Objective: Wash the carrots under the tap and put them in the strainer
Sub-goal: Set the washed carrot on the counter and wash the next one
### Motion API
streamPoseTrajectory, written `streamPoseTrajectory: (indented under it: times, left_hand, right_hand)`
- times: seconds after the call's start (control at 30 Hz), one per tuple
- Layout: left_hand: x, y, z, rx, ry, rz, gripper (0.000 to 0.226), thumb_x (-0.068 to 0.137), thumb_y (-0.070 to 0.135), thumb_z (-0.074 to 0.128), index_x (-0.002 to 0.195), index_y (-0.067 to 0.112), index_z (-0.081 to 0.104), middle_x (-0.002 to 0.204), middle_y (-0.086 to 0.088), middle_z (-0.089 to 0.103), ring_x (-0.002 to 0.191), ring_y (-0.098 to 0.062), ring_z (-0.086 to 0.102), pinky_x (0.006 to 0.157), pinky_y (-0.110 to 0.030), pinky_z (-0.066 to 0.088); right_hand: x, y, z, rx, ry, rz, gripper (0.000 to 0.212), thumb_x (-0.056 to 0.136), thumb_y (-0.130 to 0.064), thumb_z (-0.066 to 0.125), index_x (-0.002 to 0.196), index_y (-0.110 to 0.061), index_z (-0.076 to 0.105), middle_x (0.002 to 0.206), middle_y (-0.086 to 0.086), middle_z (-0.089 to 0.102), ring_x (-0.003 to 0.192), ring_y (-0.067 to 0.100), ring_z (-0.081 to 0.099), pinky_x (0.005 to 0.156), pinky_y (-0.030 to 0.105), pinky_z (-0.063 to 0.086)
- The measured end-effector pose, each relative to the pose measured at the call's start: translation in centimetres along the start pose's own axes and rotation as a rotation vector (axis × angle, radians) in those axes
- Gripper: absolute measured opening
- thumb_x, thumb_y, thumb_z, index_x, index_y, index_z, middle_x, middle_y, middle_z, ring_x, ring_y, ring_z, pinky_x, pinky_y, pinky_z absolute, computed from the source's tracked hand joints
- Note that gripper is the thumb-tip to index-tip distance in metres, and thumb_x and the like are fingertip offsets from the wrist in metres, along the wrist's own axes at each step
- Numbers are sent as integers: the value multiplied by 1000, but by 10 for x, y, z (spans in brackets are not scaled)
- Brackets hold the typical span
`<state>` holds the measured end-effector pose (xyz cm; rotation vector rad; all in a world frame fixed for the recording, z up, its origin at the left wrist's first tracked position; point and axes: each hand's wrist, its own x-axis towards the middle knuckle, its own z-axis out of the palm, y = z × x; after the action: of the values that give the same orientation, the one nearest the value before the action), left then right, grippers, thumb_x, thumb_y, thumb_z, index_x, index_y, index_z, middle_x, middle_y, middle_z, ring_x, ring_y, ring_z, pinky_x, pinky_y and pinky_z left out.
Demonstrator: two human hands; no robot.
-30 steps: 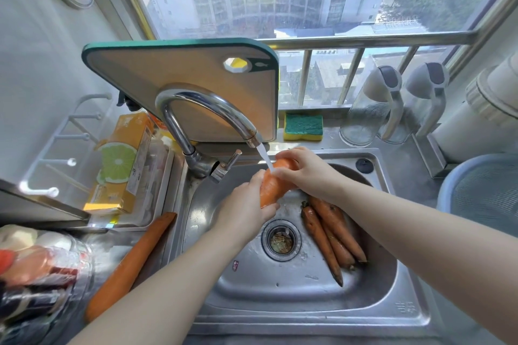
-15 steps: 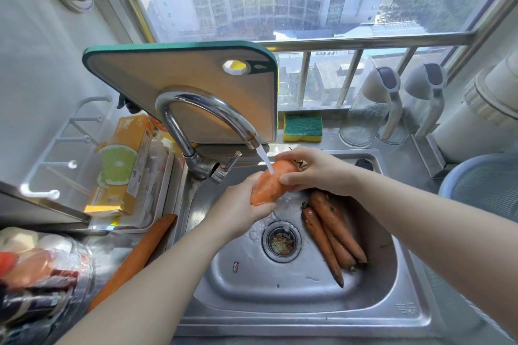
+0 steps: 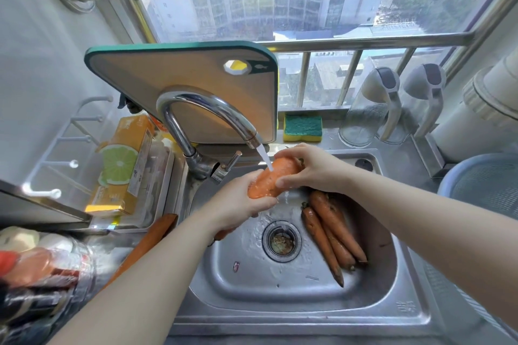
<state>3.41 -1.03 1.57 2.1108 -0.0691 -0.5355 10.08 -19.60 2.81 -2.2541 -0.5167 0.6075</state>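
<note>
A thick orange carrot (image 3: 270, 180) is held over the steel sink (image 3: 294, 297), right under the water running from the curved tap (image 3: 196, 109). My left hand (image 3: 238, 201) grips its lower end from below. My right hand (image 3: 305, 168) holds its top end, fingers curled over it. Three dirty carrots (image 3: 330, 229) lie in the sink to the right of the drain. The blue-grey strainer (image 3: 487, 185) stands at the right edge of the counter.
Another carrot (image 3: 145, 246) lies on the counter left of the sink, partly behind my left forearm. A cutting board (image 3: 190, 84) leans behind the tap. A sponge (image 3: 302, 127) and two glass jugs (image 3: 370, 109) line the window sill.
Both hands have turned the carrot under the stream: its top end now tilts further right and my right hand has slid toward that end. The carrots in the sink have not moved.
</note>
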Motion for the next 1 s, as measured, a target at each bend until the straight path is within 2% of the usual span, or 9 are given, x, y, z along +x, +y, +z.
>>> streamPoseTrajectory:
  times: [0.13, 0.2, 0.27, 0.4, 0.57, 0.63, 0.73, 0.9, 1.0]
  left_hand:
    - [-1, 0, 0, 9, -10, -22, 37, 84, 27, 69, 118, 34, 54, 85, 7, 66, 56, -1, 57, 56, -14, 47]
    - [0, 2, 0, 1, 2, -28, 33, 84, 28, 68, 115, 32, 56, 82, 6, 66, 57, -5, 59, 56, -15, 47]
    - [1, 2, -1, -2, -11, -29, 30, 85, 30, 67, 113, 32, 57, 82, 4, 66, 60, -8, 60, 58, -18, 48]
    - [-1, 3, -2, 18, -30, -30, 32, 85, 29, 68, 115, 31, 56, 84, 4, 66, 57, -6, 59, 57, -17, 48]
    - [5, 2, 8, 103, 104, -19, 33, 78, 34, 68, 109, 36, 56, 75, 10, 63, 61, -9, 58, 61, -28, 48]
    - [8, 0, 11, 144, 124, -24, 42, 76, 38, 68, 115, 42, 54, 85, 9, 67, 72, -12, 63, 69, -33, 52]
    - [8, -1, 11, 176, 109, -42, 50, 76, 43, 69, 122, 42, 50, 97, 8, 67, 82, -14, 64, 76, -37, 54]
    - [6, 2, 7, 154, 111, -24, 36, 75, 39, 67, 107, 43, 54, 81, 8, 66, 70, -14, 62, 65, -35, 50]
    - [4, 4, 5, 146, 94, -14, 35, 77, 36, 68, 108, 45, 54, 84, 11, 67, 71, -11, 62, 63, -29, 46]
  right_hand:
    - [-2, 1, -5, 240, -135, 57, 54, 80, -15, 75, 131, -17, 55, 114, 0, 59, 93, 13, 63, 85, 27, 55]
    - [0, -1, -4, 77, -57, 16, 57, 76, -25, 79, 128, -19, 57, 115, -1, 57, 96, 12, 59, 78, 12, 49]
    - [0, -6, -3, -14, -18, 5, 61, 74, -31, 80, 129, -20, 56, 112, -6, 53, 98, 10, 55, 74, 9, 44]
    - [2, 2, -7, 308, -154, 123, 54, 79, -13, 76, 129, -20, 56, 116, 9, 59, 97, 24, 66, 86, 35, 56]
    - [2, -1, 7, 155, 100, 50, 59, 67, -32, 85, 120, -19, 62, 108, -2, 64, 91, 8, 62, 75, 9, 48]
    - [3, 2, 11, 168, 161, 67, 57, 66, -36, 85, 116, -19, 63, 108, -1, 64, 95, 11, 63, 82, 18, 51]
    - [4, 5, 7, 362, 54, 137, 51, 72, -29, 82, 118, -17, 63, 111, 10, 65, 100, 24, 67, 88, 42, 56]
    - [7, -2, 9, 113, 92, 136, 63, 69, -40, 81, 125, -21, 58, 116, 2, 59, 101, 16, 62, 89, 28, 51]
    - [8, -1, 3, 351, -33, 208, 53, 73, -24, 82, 120, -20, 59, 116, 13, 60, 98, 27, 67, 87, 41, 56]
